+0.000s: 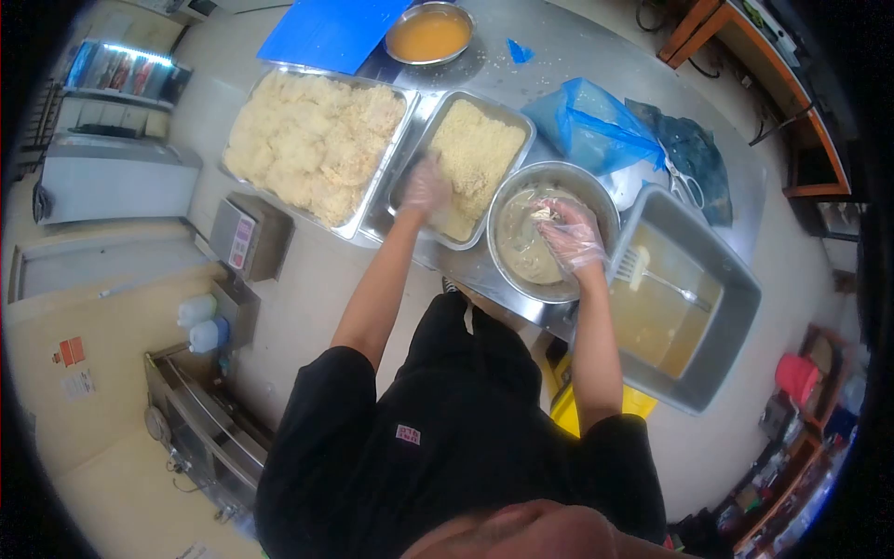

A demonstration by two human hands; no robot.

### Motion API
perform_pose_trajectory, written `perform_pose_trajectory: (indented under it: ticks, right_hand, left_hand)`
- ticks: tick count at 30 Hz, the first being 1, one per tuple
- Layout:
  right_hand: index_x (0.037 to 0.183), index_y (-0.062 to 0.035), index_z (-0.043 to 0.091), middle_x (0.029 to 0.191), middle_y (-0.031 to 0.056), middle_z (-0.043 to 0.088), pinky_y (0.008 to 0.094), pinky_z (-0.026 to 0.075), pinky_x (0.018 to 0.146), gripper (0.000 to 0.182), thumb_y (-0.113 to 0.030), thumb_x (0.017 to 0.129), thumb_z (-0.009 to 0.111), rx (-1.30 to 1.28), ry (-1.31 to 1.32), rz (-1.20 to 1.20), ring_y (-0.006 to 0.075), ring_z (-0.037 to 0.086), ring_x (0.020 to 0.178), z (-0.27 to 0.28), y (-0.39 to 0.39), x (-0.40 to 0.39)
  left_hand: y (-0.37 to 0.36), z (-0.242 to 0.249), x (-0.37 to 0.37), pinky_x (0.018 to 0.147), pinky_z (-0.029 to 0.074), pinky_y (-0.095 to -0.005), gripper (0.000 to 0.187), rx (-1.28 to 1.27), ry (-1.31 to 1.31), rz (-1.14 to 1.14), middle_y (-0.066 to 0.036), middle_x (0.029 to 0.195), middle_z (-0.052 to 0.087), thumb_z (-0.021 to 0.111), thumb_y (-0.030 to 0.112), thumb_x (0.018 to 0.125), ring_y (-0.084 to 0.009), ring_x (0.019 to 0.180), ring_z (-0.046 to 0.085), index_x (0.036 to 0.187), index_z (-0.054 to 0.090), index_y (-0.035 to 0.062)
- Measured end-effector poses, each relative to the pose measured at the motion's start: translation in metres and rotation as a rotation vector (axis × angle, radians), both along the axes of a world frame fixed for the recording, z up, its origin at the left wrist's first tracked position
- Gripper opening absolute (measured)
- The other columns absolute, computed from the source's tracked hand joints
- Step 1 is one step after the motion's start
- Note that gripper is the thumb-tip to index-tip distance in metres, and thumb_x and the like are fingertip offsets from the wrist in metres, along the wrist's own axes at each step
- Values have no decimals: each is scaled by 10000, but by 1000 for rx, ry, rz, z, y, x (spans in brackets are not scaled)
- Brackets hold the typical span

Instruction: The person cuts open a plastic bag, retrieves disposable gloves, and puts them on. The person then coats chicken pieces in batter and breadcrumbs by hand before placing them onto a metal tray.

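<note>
My left hand point(428, 190), in a clear plastic glove, is at the left side of a metal tray point(532, 130) of pale yellow breadcrumbs point(480, 147). Its fingers are blurred, so their closure cannot be read. Inside a round steel bowl point(597, 183) is my right hand point(570, 235), gloved too, over a greyish wet batter point(523, 244). Its fingers curl around a small pale, batter-coated piece point(543, 214) whose kind I cannot make out. Left of the crumbs, a large metal tray point(407, 104) holds heaped crumb-coated pieces point(312, 140).
On the right, a grey tub point(736, 321) contains cloudy liquid and a slotted turner point(670, 284). Behind the bowl are a blue plastic bag point(596, 126) and scissors point(686, 186). A bowl of orange liquid point(428, 37) and a blue board point(326, 33) sit at the back.
</note>
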State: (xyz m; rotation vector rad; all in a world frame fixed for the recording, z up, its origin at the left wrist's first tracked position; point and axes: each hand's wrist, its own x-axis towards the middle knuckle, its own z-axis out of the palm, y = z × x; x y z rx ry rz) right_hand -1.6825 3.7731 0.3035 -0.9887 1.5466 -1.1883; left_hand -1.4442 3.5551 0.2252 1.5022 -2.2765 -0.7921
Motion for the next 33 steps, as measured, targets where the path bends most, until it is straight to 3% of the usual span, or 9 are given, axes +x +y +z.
perform_pose_trajectory:
  ticks: [3, 6, 9, 12, 18, 20, 22, 24, 33]
  right_hand:
    - [1187, -42, 683, 1121, 94, 690, 339, 512, 899, 374, -155, 844, 780, -44, 37, 4, 188, 646, 998, -6, -5, -4]
    - [1192, -37, 680, 1122, 96, 688, 340, 508, 914, 389, -160, 838, 786, -52, 135, 7, 195, 644, 1012, -26, -1, -8]
    - [1200, -34, 677, 1121, 99, 688, 342, 505, 922, 401, -164, 836, 785, -37, 163, -6, 201, 643, 1018, -25, -2, -11]
    - [1203, -34, 676, 1116, 110, 688, 340, 503, 918, 407, -166, 833, 779, 6, 207, -12, 207, 642, 1022, -2, -3, -10]
    - [1220, -50, 671, 1096, 133, 688, 347, 499, 899, 422, -193, 833, 761, -32, 216, 17, 221, 642, 1007, -24, -3, -13]
    - [1231, -48, 666, 1099, 144, 690, 359, 498, 909, 433, -216, 841, 751, 45, 262, 66, 234, 647, 1014, -3, -5, -10]
    - [1236, -43, 664, 1115, 152, 692, 363, 501, 921, 445, -229, 842, 755, 48, 243, 65, 247, 653, 1033, -6, -5, -9]
    - [1244, -41, 661, 1130, 159, 694, 367, 503, 932, 458, -240, 843, 759, 51, 275, 54, 261, 658, 1050, -11, -5, -11]
    - [1239, -28, 672, 1137, 167, 695, 364, 504, 951, 472, -259, 840, 774, -14, 203, -17, 269, 660, 1067, -39, -4, -15]
  left_hand:
    - [2, 26, -10, 1012, 489, -398, 484, 78, 116, 46, -228, 1181, 661, 582, 168, 882, -398, 1117, 622, 1358, 538, 101]
    - [1, 41, -44, 1091, 436, -461, 403, -238, 47, -253, -150, 1347, 620, 538, 236, 956, -363, 1270, 566, 1347, 565, 144]
    - [-6, 17, -82, 1157, 278, -629, 419, -580, -240, -410, -58, 1390, 607, 476, 363, 999, -316, 1397, 456, 1375, 557, 197]
    - [-13, 5, -91, 1128, 116, -769, 453, -394, -440, -563, 11, 1379, 611, 433, 439, 1009, -290, 1481, 331, 1382, 570, 220]
    - [19, 50, -39, 1104, 120, -796, 415, -478, -643, -777, -27, 1229, 660, 478, 413, 956, -286, 1457, 383, 1286, 621, 206]
    - [20, -8, 1, 1107, 104, -791, 408, 93, 165, -666, -34, 1176, 666, 508, 424, 936, -299, 1429, 415, 1248, 638, 195]
    - [32, 1, 22, 1114, 94, -778, 417, 54, 234, -637, -40, 1166, 661, 532, 440, 924, -304, 1402, 437, 1236, 642, 188]
    - [60, 35, 39, 1126, 91, -756, 442, -584, -437, -718, -44, 1202, 646, 548, 462, 918, -301, 1375, 450, 1252, 632, 186]
    - [97, 66, 22, 1139, 375, -412, 876, -209, -510, -39, -231, 1410, 520, 676, 625, 810, -352, 1383, 435, 1367, 518, -33]
